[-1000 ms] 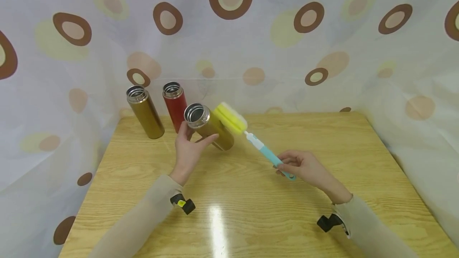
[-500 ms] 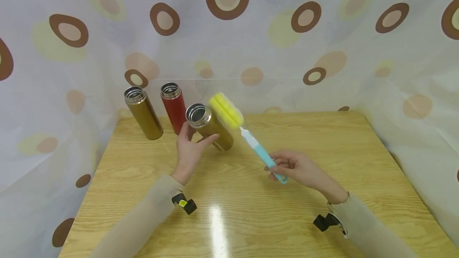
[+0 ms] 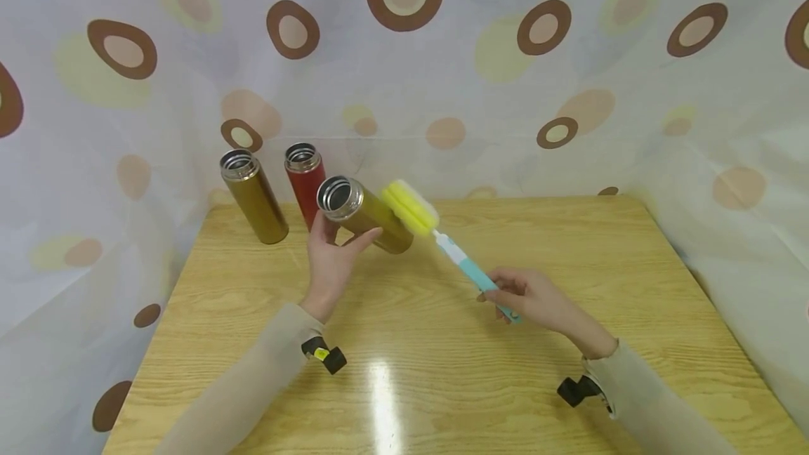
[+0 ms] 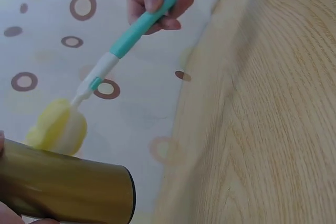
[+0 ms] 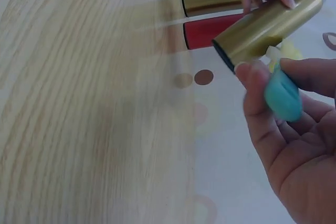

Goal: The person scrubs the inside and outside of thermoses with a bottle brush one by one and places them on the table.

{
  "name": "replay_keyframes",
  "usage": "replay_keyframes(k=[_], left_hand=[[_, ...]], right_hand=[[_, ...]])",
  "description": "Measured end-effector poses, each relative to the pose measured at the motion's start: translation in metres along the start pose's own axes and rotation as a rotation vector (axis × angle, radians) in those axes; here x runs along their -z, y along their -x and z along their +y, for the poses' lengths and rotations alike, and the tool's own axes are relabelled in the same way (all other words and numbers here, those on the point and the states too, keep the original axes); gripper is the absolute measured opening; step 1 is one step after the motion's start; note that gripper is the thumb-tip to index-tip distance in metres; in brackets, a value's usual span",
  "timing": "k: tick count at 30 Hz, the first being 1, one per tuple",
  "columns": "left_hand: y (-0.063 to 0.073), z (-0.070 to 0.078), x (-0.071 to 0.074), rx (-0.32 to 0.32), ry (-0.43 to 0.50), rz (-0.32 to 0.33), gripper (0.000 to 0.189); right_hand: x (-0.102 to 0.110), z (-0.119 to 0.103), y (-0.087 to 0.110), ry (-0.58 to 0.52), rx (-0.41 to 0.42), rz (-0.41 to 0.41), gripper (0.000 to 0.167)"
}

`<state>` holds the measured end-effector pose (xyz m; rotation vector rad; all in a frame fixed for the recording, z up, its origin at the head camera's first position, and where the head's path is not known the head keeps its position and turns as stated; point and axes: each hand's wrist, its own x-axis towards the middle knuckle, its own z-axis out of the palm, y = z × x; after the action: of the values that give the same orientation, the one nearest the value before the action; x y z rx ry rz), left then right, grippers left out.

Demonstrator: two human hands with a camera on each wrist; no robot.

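Observation:
My left hand (image 3: 331, 262) grips a gold thermos bottle (image 3: 378, 223), lidless and tilted, its steel mouth facing up and left. In the left wrist view the base of this bottle (image 4: 79, 184) appears off the table. My right hand (image 3: 537, 300) pinches the turquoise handle of a bottle brush (image 3: 470, 269) near its looped end. The brush's yellow and white sponge head (image 3: 411, 207) lies along the outer right side of the bottle; whether they touch I cannot tell. In the right wrist view my right hand (image 5: 294, 135) partly hides the brush.
A second gold bottle (image 3: 255, 202) and a red bottle (image 3: 306, 185) stand upright and lidless at the back left of the wooden table (image 3: 442, 385). The held bottle partly covers the red one. A patterned cloth (image 3: 480, 104) encloses the back and sides.
The brush moved up and left, then back down and right along the bottle's side. The held bottle leans slightly further left and sits a little higher. Both hands keep their hold.

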<state>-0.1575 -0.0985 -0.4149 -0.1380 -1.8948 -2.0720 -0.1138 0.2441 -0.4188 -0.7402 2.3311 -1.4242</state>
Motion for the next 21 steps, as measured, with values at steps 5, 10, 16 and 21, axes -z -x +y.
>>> replay_keyframes(k=[5,10,16,21], left_hand=[[0.002,-0.003,-0.003,0.021,-0.034,0.002,0.074],[0.004,-0.004,-0.005,0.044,-0.022,0.001,0.072],[0.003,-0.003,-0.006,0.012,0.026,-0.005,0.074],[0.003,-0.001,-0.006,-0.018,0.024,0.003,0.074]], right_hand=[[-0.001,-0.009,-0.004,0.04,0.021,0.062,0.02],[-0.004,-0.018,-0.007,0.08,0.004,0.124,0.021],[-0.004,-0.015,-0.008,0.072,-0.034,0.079,0.016],[-0.002,-0.006,-0.005,0.048,-0.052,-0.014,0.021]])
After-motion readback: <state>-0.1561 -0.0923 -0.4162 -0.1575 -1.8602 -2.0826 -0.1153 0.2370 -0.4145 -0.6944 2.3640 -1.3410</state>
